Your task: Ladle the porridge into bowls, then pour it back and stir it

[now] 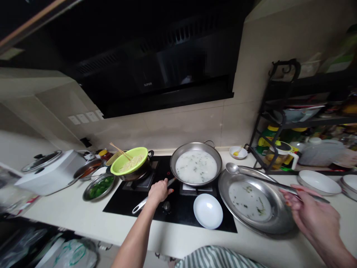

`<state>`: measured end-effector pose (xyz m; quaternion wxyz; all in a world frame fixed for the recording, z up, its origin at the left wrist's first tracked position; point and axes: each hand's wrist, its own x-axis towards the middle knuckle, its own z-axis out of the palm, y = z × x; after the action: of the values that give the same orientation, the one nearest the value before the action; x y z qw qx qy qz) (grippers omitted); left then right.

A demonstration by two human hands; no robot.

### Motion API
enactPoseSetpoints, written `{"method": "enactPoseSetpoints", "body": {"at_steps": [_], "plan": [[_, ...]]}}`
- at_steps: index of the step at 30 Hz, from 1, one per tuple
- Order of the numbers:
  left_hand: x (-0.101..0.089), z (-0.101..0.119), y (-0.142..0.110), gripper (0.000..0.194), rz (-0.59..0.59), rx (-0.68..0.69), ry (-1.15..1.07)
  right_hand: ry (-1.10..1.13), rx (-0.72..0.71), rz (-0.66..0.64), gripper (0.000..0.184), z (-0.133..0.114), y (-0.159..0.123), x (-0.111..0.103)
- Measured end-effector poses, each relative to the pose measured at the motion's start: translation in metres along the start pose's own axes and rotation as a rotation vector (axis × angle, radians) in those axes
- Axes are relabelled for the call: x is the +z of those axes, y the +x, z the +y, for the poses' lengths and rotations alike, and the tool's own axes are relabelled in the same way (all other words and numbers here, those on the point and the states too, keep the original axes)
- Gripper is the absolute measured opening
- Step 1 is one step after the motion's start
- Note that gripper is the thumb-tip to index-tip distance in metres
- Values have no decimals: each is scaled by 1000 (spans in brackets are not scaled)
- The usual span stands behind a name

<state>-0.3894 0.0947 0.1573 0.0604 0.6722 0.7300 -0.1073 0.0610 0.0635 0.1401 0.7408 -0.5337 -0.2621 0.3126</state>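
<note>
My left hand is closed around the long handle of a steel wok on the stove. Milky white soup with green flecks fills the wok. My right hand grips the handle of a metal ladle. The ladle's bowl is over the left rim of a large steel basin, close to the wok; I cannot tell whether it touches the rim. More of the whitish liquid with green bits lies in the basin. In front of the wok sits a white bowl with nothing in it.
Left of the wok, a lime-green colander of noodles with chopsticks rests on a dark pot. Greens lie in a metal dish beside it. A range hood hangs overhead. White bowls and a black rack stand right.
</note>
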Motion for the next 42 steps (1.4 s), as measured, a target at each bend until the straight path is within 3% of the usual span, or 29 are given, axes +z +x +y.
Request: {"method": "enactPoseSetpoints", "body": {"at_steps": [3, 8, 11, 14, 19, 23, 28, 37, 42], "plan": [[1, 0, 1, 42, -1, 4, -5, 65, 12, -95, 24, -5, -6, 37], [3, -1, 1, 43, 28, 31, -5, -159, -279, -412, 29, 16, -10, 95], [4, 0, 1, 43, 26, 23, -13, -273, -423, -547, 30, 31, -6, 117], [4, 0, 1, 43, 22, 12, -18, -342, -464, -601, 28, 40, -5, 129], [5, -1, 2, 43, 31, 18, -11, -327, -343, -592, 30, 46, -7, 133], [7, -2, 3, 43, 38, 25, -19, -237, -174, -442, 34, 49, 0, 130], [6, -2, 2, 44, 36, 27, -26, -176, -109, -347, 33, 43, 6, 124], [1, 0, -2, 44, 16, 18, -18, -173, -120, -328, 28, 36, 4, 117], [4, -1, 0, 43, 36, 30, -15, -185, -187, -396, 33, 38, 1, 116]]}}
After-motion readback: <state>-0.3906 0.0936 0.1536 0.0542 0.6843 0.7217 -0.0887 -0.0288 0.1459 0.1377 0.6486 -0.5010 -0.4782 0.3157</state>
